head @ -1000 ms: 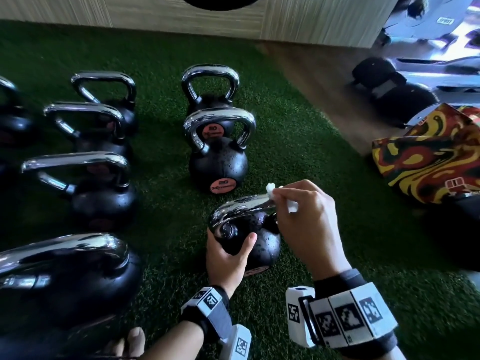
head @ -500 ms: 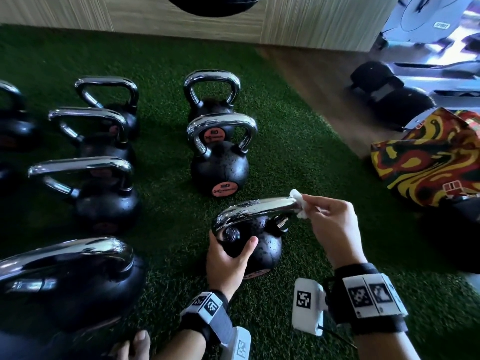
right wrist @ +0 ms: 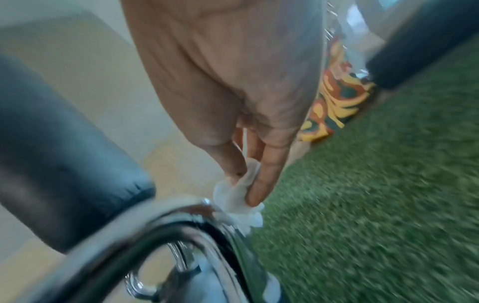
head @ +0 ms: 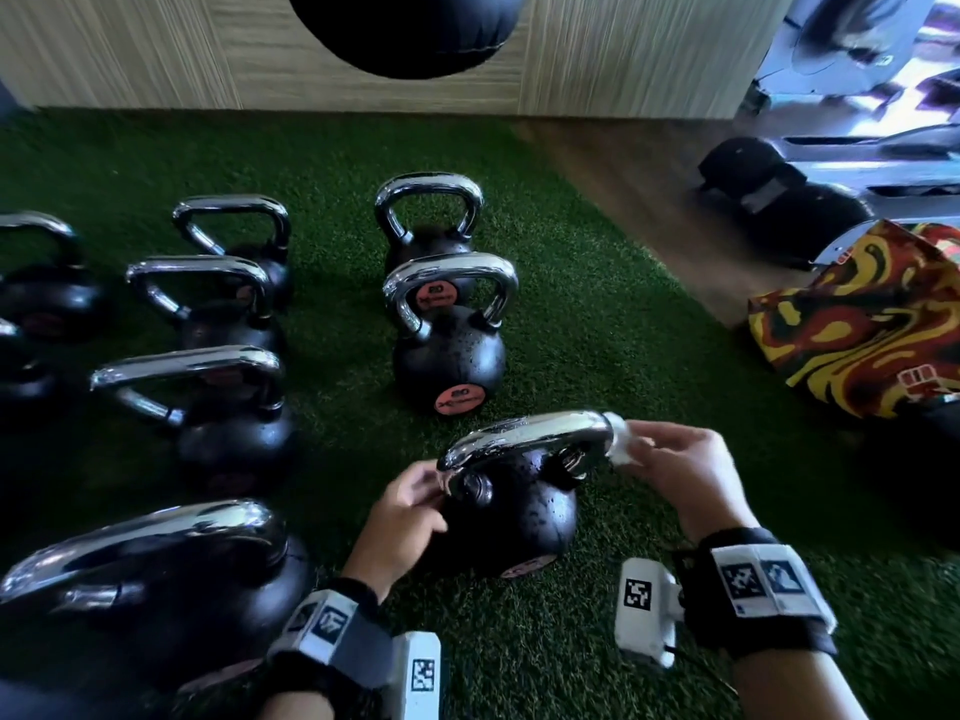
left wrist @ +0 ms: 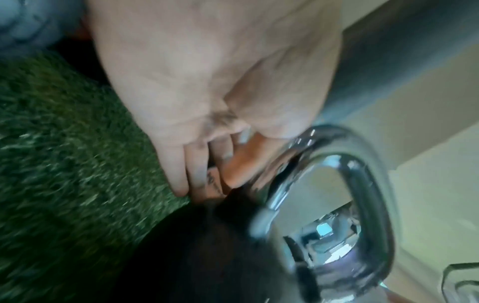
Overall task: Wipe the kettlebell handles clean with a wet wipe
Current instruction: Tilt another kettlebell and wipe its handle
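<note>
The person is wiping the chrome handle (head: 524, 433) of the nearest kettlebell (head: 511, 511), which is standing on the green turf (head: 597, 356) near the middle of the scene. The right hand (head: 680, 465) is pinching the wet wipe (head: 621, 444) against the handle's right bend, while the left hand (head: 410, 511) is curling around the handle's left base, steadying it. Next, likely, comes wiping down the right leg, then moving to the farther kettlebell (head: 449, 356). No containers are showing; a patterned bag (head: 857, 324) is lying to the right, contents unseen.
</note>
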`<state>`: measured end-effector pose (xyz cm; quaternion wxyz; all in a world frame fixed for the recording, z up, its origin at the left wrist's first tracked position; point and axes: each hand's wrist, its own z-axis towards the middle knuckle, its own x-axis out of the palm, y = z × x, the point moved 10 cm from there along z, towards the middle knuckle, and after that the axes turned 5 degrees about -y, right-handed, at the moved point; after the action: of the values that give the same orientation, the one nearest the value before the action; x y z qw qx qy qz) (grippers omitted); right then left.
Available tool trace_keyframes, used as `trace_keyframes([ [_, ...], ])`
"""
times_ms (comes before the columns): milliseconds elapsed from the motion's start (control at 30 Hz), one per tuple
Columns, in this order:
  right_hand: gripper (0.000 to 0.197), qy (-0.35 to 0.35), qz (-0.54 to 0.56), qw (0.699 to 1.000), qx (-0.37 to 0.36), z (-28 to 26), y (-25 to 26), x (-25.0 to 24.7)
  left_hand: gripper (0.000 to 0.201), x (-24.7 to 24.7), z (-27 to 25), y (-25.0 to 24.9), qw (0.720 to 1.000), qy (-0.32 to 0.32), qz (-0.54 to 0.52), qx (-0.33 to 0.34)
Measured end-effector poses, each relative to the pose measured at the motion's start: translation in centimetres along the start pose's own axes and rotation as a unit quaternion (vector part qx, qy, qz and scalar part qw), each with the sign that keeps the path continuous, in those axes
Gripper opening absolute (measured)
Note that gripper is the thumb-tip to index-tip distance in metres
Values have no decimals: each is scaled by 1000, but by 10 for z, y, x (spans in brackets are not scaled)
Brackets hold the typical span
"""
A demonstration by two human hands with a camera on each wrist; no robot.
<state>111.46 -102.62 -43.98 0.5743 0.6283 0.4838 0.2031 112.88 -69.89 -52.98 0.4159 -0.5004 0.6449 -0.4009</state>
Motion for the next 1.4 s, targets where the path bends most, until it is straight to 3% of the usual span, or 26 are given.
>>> trace_keyframes([
  [67,20,-44,9,997,-70,-8,34,-19,39,-35,-1,-27,993,-108,-39,40],
  [133,24,-1,88,988,-129,-25,71,-15,26,-57,-16,-77,973,-198,-20,113],
  [200,26,74,119,974,-177,-45,101,4,20,-54,-31,-133,959,-190,-52,202],
  [267,23,115,94,963,-224,-63,124,21,20,-37,-42,-176,959,-124,-72,246],
  [367,20,136,108,954,-245,-79,140,37,29,-2,-44,-199,972,-9,-113,204],
  [433,21,144,122,951,-244,-86,141,45,34,12,-43,-196,975,27,-156,155],
  [667,27,92,83,951,-283,-93,139,58,36,26,-42,-165,967,60,-243,57],
  [733,28,60,81,953,-285,-90,136,53,39,34,-46,-160,954,84,-285,36],
  [800,26,46,75,955,-282,-87,132,51,29,41,-50,-158,937,99,-333,23],
  [933,24,89,134,961,-225,-84,120,48,29,49,-53,-167,928,95,-359,42],
  [967,23,101,168,960,-198,-80,114,44,27,44,-52,-170,937,70,-334,73],
  [1033,20,62,198,968,-142,-61,88,27,25,22,-52,-180,964,-37,-172,198],
  [1100,38,-6,127,988,-89,-36,48,7,26,9,-60,-190,940,-130,-5,317],
  [1167,52,19,-6,999,-42,-23,13,13,27,15,-68,-194,900,-167,115,385],
  [1233,54,118,-43,992,-11,-25,-12,41,26,30,-67,-193,881,-165,188,401],
  [1300,45,157,-20,987,-13,-27,-25,65,23,45,-63,-191,870,-152,235,405],
  [1400,30,50,-96,992,-68,-15,-28,66,19,50,-65,-187,861,-170,269,397],
])
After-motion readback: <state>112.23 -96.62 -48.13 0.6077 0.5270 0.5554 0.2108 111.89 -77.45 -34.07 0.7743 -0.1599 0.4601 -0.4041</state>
